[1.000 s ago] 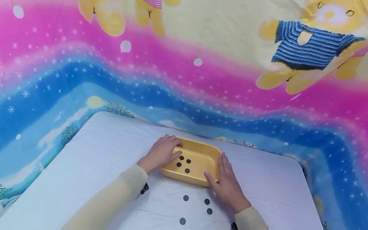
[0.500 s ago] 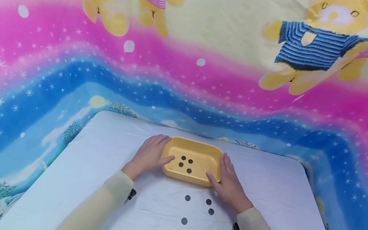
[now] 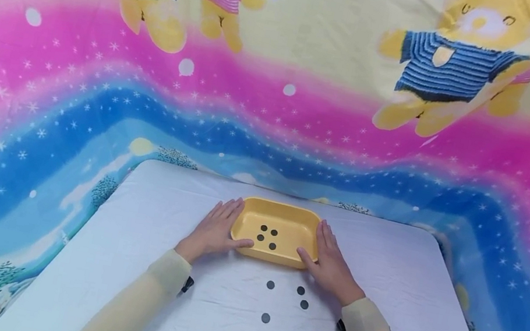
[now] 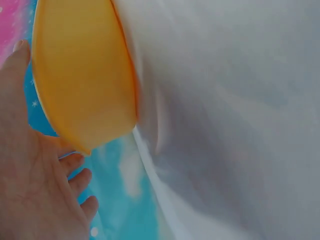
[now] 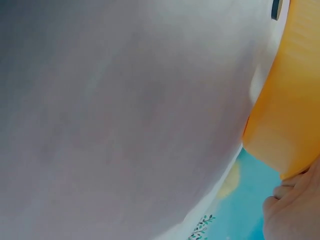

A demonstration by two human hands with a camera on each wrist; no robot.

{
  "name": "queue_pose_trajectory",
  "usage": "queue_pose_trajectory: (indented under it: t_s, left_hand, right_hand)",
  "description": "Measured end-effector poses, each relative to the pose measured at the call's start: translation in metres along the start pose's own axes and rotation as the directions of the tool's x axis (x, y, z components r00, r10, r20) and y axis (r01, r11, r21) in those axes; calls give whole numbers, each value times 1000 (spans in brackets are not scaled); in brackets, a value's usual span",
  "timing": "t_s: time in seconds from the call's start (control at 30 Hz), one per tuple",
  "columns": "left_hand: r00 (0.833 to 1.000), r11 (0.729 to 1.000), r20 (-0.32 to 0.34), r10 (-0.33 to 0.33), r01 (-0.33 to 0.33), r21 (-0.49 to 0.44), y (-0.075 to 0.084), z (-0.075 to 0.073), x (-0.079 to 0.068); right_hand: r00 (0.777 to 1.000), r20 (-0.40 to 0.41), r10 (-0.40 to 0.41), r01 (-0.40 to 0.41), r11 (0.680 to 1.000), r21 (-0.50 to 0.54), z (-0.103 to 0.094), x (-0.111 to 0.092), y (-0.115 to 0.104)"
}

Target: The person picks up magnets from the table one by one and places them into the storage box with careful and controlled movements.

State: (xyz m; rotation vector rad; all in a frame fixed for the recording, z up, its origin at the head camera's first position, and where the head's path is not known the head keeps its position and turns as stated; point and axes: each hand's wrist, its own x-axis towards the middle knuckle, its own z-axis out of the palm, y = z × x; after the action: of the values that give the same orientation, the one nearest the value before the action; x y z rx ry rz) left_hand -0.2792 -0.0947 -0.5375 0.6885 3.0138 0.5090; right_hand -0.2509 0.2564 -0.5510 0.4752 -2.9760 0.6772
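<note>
From my head, the light looks bright and even, and the patterned cloth and yellow tray show clear colours. Soft, pale shadows lie on the white table along the inner sides of my sleeves. At my left wrist the view is dimmer and soft in focus, a broad grey shadow spreading over the table. At my right wrist it is murkier, darkest at the upper left, and the table's edge looks bowed.

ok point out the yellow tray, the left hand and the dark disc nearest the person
Yellow tray [image 3: 292,234], head view: bare inside floor.
Left hand [image 3: 214,231], head view: its back.
Dark disc [image 3: 266,318], head view: top face.
</note>
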Motion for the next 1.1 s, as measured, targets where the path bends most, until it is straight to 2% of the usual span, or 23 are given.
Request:
queue_pose_trajectory:
  t_s: [0.4, 0.87, 1.1]
  left_hand:
    - [1000, 999, 30, 1, 0, -40, 8, 1, -1]
    - [999, 999, 40, -14, 15, -45, 9, 2, 2]
    - [999, 998, 38, -7, 9, -58, 8, 3, -1]
  right_hand:
    - [1000, 12, 6, -6, 1000, 8, 1, 1, 3]
    - [1000, 14, 21, -21, 999, 42, -5, -1, 2]
    - [999, -36, -15, 18, 996, 90, -8, -13, -3]
